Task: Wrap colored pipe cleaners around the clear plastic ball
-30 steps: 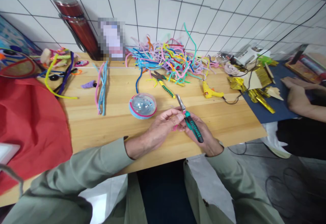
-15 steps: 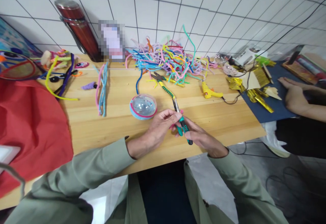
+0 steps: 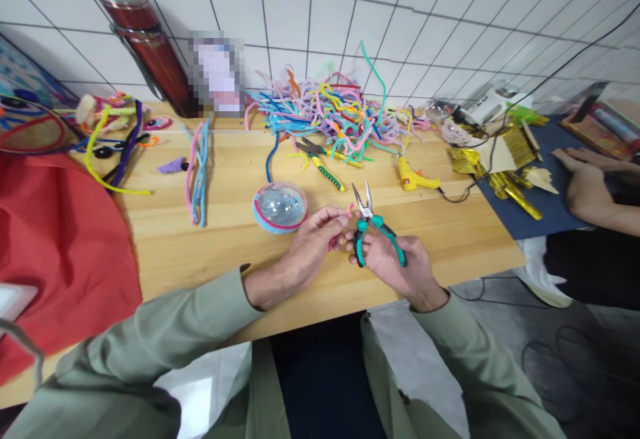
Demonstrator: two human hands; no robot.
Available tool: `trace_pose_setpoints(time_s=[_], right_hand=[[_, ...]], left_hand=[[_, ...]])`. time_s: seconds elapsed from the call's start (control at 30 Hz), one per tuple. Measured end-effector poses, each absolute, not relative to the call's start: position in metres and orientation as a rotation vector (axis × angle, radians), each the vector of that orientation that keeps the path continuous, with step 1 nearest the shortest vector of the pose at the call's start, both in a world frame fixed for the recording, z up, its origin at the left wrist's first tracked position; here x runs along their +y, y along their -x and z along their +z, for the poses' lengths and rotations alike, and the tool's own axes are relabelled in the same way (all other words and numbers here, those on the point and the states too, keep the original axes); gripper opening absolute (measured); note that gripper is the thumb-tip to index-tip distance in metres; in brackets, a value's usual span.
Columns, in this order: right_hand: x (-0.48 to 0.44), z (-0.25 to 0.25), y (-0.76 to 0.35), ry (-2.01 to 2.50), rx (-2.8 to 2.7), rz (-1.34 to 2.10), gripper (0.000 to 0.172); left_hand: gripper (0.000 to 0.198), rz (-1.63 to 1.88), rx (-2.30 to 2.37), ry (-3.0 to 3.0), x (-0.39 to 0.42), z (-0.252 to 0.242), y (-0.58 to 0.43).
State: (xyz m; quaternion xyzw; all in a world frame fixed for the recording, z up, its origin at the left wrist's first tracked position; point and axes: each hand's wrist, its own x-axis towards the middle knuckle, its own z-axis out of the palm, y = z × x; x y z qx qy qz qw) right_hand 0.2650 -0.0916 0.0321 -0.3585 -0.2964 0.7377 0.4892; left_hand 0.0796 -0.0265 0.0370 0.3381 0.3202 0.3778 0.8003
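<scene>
My left hand (image 3: 317, 246) is closed in a pinch on a small pink pipe cleaner (image 3: 349, 210), whose bent tip pokes out past the fingertips; the rest is mostly hidden by the fingers. In my right hand (image 3: 395, 262) lie long-nose pliers (image 3: 369, 216) with teal and black handles, their jaws spread and pointing away from me. The jaws hold nothing. Just beyond my left hand sits a clear plastic dome (image 3: 281, 206) ringed with blue and pink pipe cleaner. Another pair of pliers (image 3: 327, 171), with yellow-green handles, lies farther back on the wooden table (image 3: 210, 259).
A tangled heap of coloured pipe cleaners (image 3: 325, 116) lies against the tiled wall. To its right is a yellow glue gun (image 3: 415, 176) with a cord. A red thermos (image 3: 150, 52) stands back left, above red cloth (image 3: 65, 246). Another person's hands (image 3: 590, 182) rest at the right.
The pliers' handles and jaws have spread apart, and my right hand has turned palm up beneath them. The pink pipe cleaner's tip now shows clear of the pliers. My left hand has barely moved.
</scene>
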Motion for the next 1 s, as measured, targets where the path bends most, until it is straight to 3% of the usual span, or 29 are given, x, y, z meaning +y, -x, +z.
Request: trace_pose_setpoints(time_s=[0.47, 0.77, 1.0], right_hand=[[-0.092, 0.031, -0.261, 0.8, -0.718, 1.834, 0.048], [-0.088, 0.032, -0.26, 0.711, -0.756, 1.924, 0.048], [-0.091, 0.031, -0.255, 0.731, -0.778, 2.041, 0.08]], left_hand=[[0.045, 0.907, 0.726, -0.946, -0.025, 0.047, -0.075], [0.05, 0.602, 0.451, -0.976, -0.021, 0.053, -0.072], [0.052, 0.661, 0.588, -0.99, -0.023, 0.057, -0.072]])
